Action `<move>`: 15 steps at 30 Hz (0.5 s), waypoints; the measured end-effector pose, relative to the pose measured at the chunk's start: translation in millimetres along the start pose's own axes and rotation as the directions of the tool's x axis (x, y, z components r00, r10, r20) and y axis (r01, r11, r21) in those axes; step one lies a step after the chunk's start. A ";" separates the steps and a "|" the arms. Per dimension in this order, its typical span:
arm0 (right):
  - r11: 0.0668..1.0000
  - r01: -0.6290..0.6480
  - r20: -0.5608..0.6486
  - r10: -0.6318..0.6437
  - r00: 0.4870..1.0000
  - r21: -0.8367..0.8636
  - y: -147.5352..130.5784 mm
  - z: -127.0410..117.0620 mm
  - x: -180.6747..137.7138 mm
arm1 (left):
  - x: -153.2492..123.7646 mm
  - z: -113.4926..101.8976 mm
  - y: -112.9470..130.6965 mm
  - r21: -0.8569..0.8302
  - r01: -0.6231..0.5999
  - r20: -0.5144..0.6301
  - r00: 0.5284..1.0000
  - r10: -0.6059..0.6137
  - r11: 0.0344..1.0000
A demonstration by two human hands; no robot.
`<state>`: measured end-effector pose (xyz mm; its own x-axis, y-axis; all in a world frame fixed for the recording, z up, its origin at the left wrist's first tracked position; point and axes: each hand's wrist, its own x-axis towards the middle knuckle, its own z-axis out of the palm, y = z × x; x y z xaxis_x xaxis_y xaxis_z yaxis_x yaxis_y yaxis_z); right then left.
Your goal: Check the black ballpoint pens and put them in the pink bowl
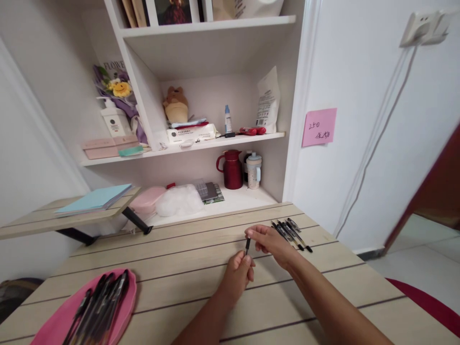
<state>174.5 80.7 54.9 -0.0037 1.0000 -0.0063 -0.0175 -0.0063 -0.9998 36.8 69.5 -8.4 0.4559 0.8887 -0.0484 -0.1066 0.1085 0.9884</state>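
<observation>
A slim pen with a black upper end (247,243) is held over the table between my two hands. My left hand (237,275) is closed around its lower part, which the fingers mostly hide. My right hand (268,241) pinches the top end between thumb and fingertips. Just beyond my right hand, several black and clear pens (293,232) lie side by side on the wooden table (172,282). At the lower left, a pink plate (126,306) bears a bundle of black-capped pens (100,306).
A small raised stand (28,219) with blue paper (94,197) is at the left. Behind the table, white shelves (208,28) hold a red jug (232,170), a pale cup (253,171) and a plastic bag (180,200). A pink note (319,127) sticks to the right wall.
</observation>
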 end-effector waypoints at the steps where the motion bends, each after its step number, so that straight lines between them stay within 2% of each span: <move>1: 1.000 -0.010 0.019 0.010 1.000 0.019 0.0 -0.8 0.2 | -0.3 0.2 0.4 0.000 0.003 -0.004 1.000 -0.003 1.000; 6: 1.000 0.014 -0.037 -0.013 0.999 0.006 2.1 -3.4 2.2 | -2.0 0.6 2.4 0.000 0.021 0.002 1.000 -0.021 1.000; 11: 0.999 -0.025 0.069 0.022 0.997 0.040 1.0 -2.2 0.0 | -1.6 0.1 2.2 -0.002 0.001 -0.004 1.000 -0.001 1.000; 15: 1.000 0.012 -0.033 -0.013 0.999 -0.021 -1.3 1.3 -1.9 | -1.9 -0.1 2.0 -0.002 0.000 0.002 1.000 0.000 1.000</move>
<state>173.2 78.8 56.3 0.0292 0.9996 0.0058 0.0032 0.0057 -1.0000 35.6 68.1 -6.4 0.4581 0.8876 -0.0480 -0.1088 0.1095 0.9880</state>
